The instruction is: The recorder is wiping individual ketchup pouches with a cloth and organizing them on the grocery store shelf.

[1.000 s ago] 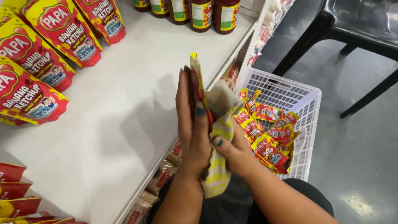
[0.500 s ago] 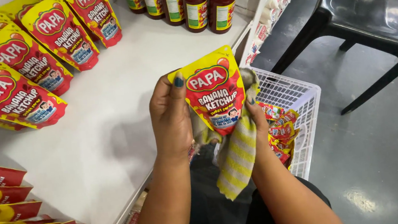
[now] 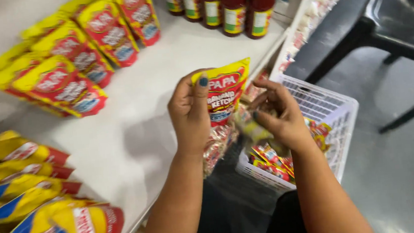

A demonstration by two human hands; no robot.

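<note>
The left hand (image 3: 191, 114) pinched a yellow-and-red sauce pouch (image 3: 225, 91) upright by its edge, thumb in front, label facing up for a look. The right hand (image 3: 278, 116), fingers curled loosely on a striped cloth (image 3: 254, 127), hovered beside it above the white basket (image 3: 338, 104).

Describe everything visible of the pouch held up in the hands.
The pouch is a flat, glossy plastic sachet, yellow along the top and red below, with a printed label. It is held upright above the shelf edge, tilted slightly. The left hand pinches its left edge; the right hand, holding a blurred cloth, hovers at its lower right.
</note>
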